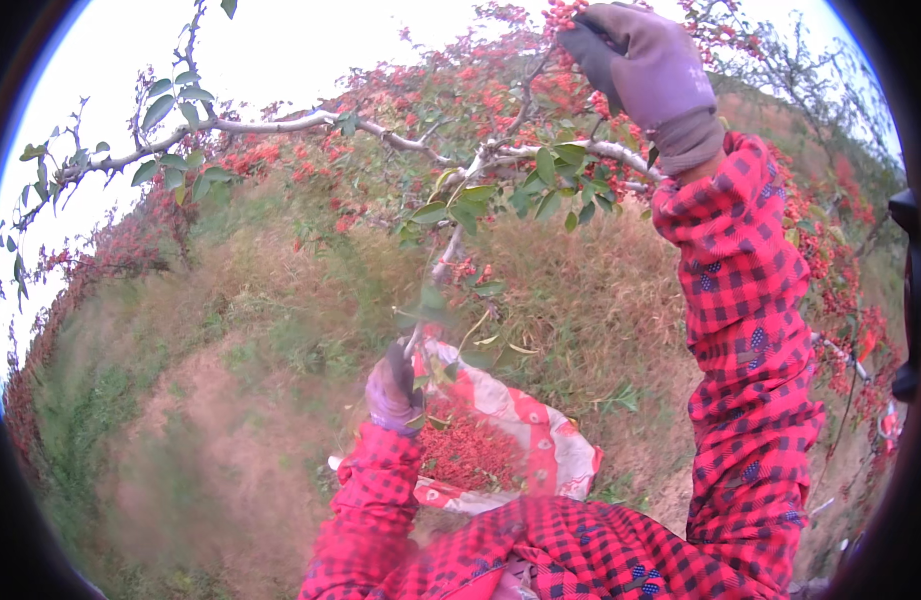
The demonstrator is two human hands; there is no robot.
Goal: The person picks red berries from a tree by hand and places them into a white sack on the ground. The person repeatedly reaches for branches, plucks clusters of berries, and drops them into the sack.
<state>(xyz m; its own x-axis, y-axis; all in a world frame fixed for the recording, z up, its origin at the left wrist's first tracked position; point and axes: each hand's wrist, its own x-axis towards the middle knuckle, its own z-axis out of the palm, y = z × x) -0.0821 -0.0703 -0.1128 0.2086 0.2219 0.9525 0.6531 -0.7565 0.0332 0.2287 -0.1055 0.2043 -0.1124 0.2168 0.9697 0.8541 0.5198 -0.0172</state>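
Note:
My right hand [652,71], in a purple and dark work glove, is raised at the upper right, its fingers closed around a cluster of small red berries [562,15] on a thorny branch. Lower down, my gloved left hand [394,386] grips a thin grey branch [447,259] that runs up to the thicker limb. Just right of and below that hand, an open red and white sack [539,420] holds a heap of picked red berries [468,450]. Leaves partly cover the hand and the sack's near opening.
A pale bare limb [280,125] with green leaves crosses the upper view. Berry-laden shrubs [835,277] stand at the right, others [123,244] at the left. Dry grass [580,292] and brown soil [213,405] lie below on sloping ground.

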